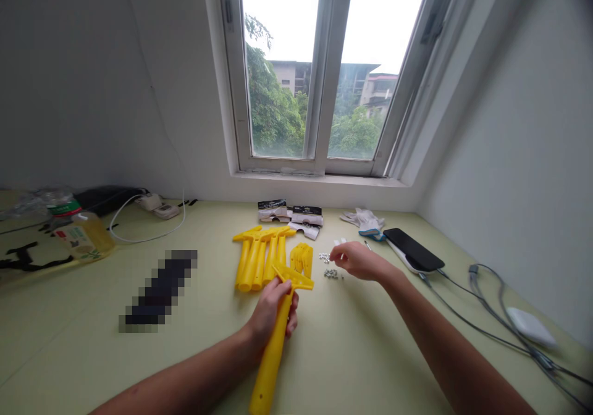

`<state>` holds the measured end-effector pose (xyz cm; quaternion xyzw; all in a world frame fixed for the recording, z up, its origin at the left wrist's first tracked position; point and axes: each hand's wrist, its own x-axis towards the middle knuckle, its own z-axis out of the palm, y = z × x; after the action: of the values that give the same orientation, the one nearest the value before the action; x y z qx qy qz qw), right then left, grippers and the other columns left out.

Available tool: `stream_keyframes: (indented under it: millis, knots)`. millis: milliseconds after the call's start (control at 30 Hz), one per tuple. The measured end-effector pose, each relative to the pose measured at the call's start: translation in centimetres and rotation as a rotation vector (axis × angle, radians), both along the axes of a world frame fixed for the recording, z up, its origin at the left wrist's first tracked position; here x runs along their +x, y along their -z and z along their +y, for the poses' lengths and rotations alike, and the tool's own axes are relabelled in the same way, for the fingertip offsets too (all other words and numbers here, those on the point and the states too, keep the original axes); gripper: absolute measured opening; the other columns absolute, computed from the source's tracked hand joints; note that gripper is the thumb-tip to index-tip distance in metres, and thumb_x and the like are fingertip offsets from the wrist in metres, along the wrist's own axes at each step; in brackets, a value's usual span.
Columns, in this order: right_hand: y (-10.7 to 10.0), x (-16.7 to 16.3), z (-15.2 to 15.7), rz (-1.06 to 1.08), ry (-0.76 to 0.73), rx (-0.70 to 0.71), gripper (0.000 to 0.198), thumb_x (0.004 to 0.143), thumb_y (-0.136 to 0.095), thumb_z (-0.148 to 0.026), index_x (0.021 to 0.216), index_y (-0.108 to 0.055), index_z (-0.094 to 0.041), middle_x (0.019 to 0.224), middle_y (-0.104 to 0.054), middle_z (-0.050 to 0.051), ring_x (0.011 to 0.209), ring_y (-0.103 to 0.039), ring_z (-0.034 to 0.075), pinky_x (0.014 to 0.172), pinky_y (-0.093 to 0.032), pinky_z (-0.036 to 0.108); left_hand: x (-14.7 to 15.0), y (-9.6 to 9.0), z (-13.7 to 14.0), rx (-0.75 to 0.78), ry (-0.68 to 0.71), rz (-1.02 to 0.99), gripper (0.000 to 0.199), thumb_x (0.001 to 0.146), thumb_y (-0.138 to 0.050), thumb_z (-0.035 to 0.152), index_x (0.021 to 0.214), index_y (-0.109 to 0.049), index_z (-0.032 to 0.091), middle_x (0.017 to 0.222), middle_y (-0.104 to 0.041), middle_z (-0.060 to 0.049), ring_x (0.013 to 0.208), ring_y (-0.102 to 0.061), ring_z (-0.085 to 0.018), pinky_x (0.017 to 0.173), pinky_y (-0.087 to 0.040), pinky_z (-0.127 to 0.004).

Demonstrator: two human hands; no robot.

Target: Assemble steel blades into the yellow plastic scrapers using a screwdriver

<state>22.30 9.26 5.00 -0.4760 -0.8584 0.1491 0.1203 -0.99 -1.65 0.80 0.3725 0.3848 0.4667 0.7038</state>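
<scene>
My left hand (pixel 271 310) is wrapped round a yellow plastic scraper handle (pixel 272 353), its wide triangular head pointing away from me. Over a small group of white nuts (pixel 323 257), my right hand (pixel 356 260) has its fingertips pinched together; whatever they hold is too small to make out. A little pile of metal screws (pixel 330 273) lies just below those nuts. Several similar yellow handles (pixel 252 267) rest side by side beyond my left hand. Beside them stands a cluster of flat yellow plates (pixel 302 257), partly behind the held head.
Black-and-white packages (pixel 306 216) lie below the window, with gloves (pixel 364 219) to their right. A phone (pixel 414 249), cables (pixel 491 307) and a white case (pixel 531 326) occupy the right side. At left are a yellow liquid bottle (pixel 88 236) and a pixelated dark object (pixel 160 291).
</scene>
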Motion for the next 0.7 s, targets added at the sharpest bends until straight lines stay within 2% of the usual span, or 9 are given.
stream_keyframes:
  millis: [100,167,233,300,367,533,633,700]
  knots:
    - [0.4,-0.8,-0.1,-0.003,-0.038,-0.003,0.024,0.082,-0.052,-0.023,0.097,-0.071,-0.022,0.091,-0.072,0.005,0.079,-0.066,0.019,0.073,-0.050,0.030,0.5,-0.4,-0.1,-0.008,-0.036,0.022,0.029,0.080,-0.050,0.047,0.081,-0.038,0.021,0.067,-0.050,0.005,0.032,-0.043,-0.007,0.030,-0.026,-0.020]
    - [0.8,-2.2,-0.2,0.013,-0.068,0.018,0.032,0.082,-0.054,-0.027,0.111,-0.066,-0.022,0.109,-0.068,0.007,0.095,-0.064,0.020,0.086,-0.048,0.032,0.7,-0.6,-0.2,-0.003,-0.045,0.034,0.030,0.078,-0.051,0.047,0.080,-0.038,0.021,0.068,-0.050,0.005,0.033,-0.044,-0.007,0.030,-0.026,-0.020]
    - [1.3,-3.5,-0.3,0.023,-0.093,0.037,0.047,0.079,-0.061,-0.035,0.124,-0.059,-0.021,0.127,-0.060,0.009,0.114,-0.055,0.023,0.098,-0.041,0.035,0.7,-0.6,-0.4,0.001,-0.046,0.044,0.030,0.078,-0.051,0.047,0.081,-0.038,0.021,0.069,-0.050,0.005,0.033,-0.044,-0.007,0.030,-0.026,-0.019]
    - [1.9,-4.4,-0.5,0.018,-0.100,0.046,0.063,0.075,-0.065,-0.044,0.131,-0.053,-0.019,0.135,-0.054,0.011,0.123,-0.049,0.027,0.104,-0.036,0.039,0.7,-0.6,-0.5,0.005,-0.049,0.050,0.030,0.078,-0.052,0.047,0.081,-0.038,0.020,0.068,-0.050,0.005,0.033,-0.044,-0.006,0.030,-0.026,-0.019]
    - [2.3,-4.7,-0.7,0.006,-0.086,0.052,0.069,0.073,-0.066,-0.046,0.135,-0.050,-0.018,0.136,-0.052,0.013,0.123,-0.048,0.029,0.104,-0.035,0.042,0.6,-0.4,-0.5,0.010,-0.053,0.050,0.030,0.078,-0.052,0.047,0.081,-0.038,0.020,0.068,-0.050,0.005,0.033,-0.044,-0.006,0.031,-0.027,-0.019]
    - [2.9,-5.0,-1.3,-0.024,-0.040,0.077,0.067,0.075,-0.066,-0.043,0.135,-0.048,-0.022,0.134,-0.055,0.012,0.122,-0.047,0.031,0.103,-0.032,0.048,0.6,-0.2,-0.4,0.020,-0.046,0.032,0.030,0.079,-0.053,0.046,0.081,-0.038,0.020,0.068,-0.050,0.005,0.033,-0.045,-0.006,0.031,-0.027,-0.018]
    - [2.4,-4.9,-1.2,-0.039,-0.026,0.085,0.067,0.074,-0.066,-0.048,0.134,-0.049,-0.024,0.134,-0.055,0.010,0.125,-0.046,0.029,0.104,-0.031,0.046,0.5,-0.1,-0.5,0.026,-0.039,0.025,0.028,0.080,-0.053,0.045,0.082,-0.039,0.020,0.068,-0.050,0.005,0.034,-0.045,-0.006,0.032,-0.028,-0.018]
    - [1.8,-4.0,-0.7,-0.047,0.016,0.094,0.063,0.078,-0.061,-0.051,0.134,-0.049,-0.024,0.136,-0.054,0.009,0.125,-0.046,0.026,0.104,-0.032,0.041,0.5,0.0,-0.5,0.029,-0.038,0.024,0.028,0.081,-0.052,0.045,0.082,-0.039,0.020,0.069,-0.050,0.005,0.034,-0.045,-0.006,0.032,-0.029,-0.018]
